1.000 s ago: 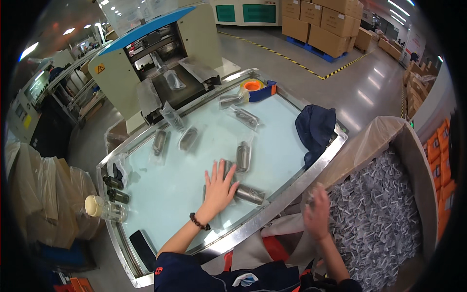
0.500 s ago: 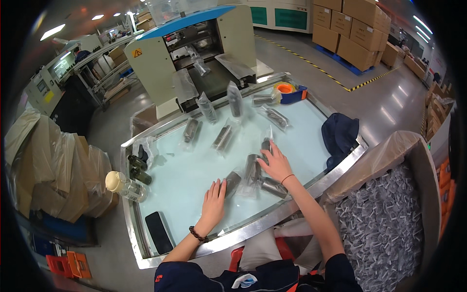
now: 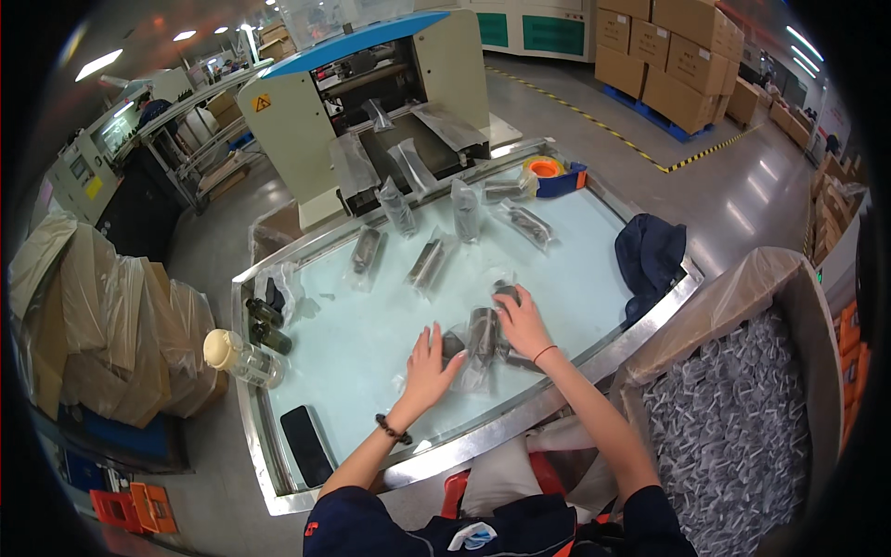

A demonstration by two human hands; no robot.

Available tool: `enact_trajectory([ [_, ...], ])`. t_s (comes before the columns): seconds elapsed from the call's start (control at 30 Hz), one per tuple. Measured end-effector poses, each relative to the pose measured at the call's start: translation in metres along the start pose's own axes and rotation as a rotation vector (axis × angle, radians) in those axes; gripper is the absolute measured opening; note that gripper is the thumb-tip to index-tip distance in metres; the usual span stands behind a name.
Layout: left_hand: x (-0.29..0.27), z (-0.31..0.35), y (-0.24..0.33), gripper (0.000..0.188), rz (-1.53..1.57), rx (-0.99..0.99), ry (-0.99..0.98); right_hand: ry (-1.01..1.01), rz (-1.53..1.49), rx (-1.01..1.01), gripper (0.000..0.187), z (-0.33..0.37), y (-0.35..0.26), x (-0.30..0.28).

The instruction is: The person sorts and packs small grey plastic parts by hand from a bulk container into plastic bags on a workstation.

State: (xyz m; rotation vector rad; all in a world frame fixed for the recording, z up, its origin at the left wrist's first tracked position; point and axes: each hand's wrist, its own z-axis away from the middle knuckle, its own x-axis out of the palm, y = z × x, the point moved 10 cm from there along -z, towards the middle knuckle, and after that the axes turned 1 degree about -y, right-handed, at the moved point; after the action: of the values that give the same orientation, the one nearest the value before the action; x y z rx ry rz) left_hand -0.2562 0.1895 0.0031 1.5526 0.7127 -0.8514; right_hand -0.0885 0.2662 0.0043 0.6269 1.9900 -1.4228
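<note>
Several dark grey cylinders in clear plastic bags lie on the pale table. Near the table's front, my left hand (image 3: 429, 377) is spread with thumb and fingers apart, against the left side of a bagged cylinder (image 3: 453, 345) that it partly hides. My right hand (image 3: 523, 325) is curled over another bagged cylinder (image 3: 506, 291), its fingers on the near end. Between the hands lies a third bagged cylinder (image 3: 482, 332), pointing toward me. One more cylinder (image 3: 522, 359) shows partly beneath my right wrist.
More bagged cylinders (image 3: 427, 263) lie farther back, before a blue-topped conveyor machine (image 3: 455, 65). Orange tape (image 3: 544, 167) and a dark cap (image 3: 650, 260) sit to the right. A bottle (image 3: 243, 360) and a phone (image 3: 306, 446) lie left. A large carton (image 3: 724, 436) of bagged pieces stands right.
My right hand has drawn its bagged cylinder slightly nearer. My left hand has shifted right and its fingers have spread. At the machine, a bag has travelled down the belt and another follows.
</note>
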Motion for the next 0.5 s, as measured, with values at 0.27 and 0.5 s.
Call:
enact_trajectory([
  [0.27,0.021,-0.063,0.026,0.096,-0.218,0.026,-0.086,0.028,0.238,0.023,0.046,0.015,0.008,-0.02],
  [0.5,0.039,-0.099,0.064,0.088,-0.354,0.401,-0.444,0.15,0.339,0.074,0.049,0.014,0.05,-0.062],
])
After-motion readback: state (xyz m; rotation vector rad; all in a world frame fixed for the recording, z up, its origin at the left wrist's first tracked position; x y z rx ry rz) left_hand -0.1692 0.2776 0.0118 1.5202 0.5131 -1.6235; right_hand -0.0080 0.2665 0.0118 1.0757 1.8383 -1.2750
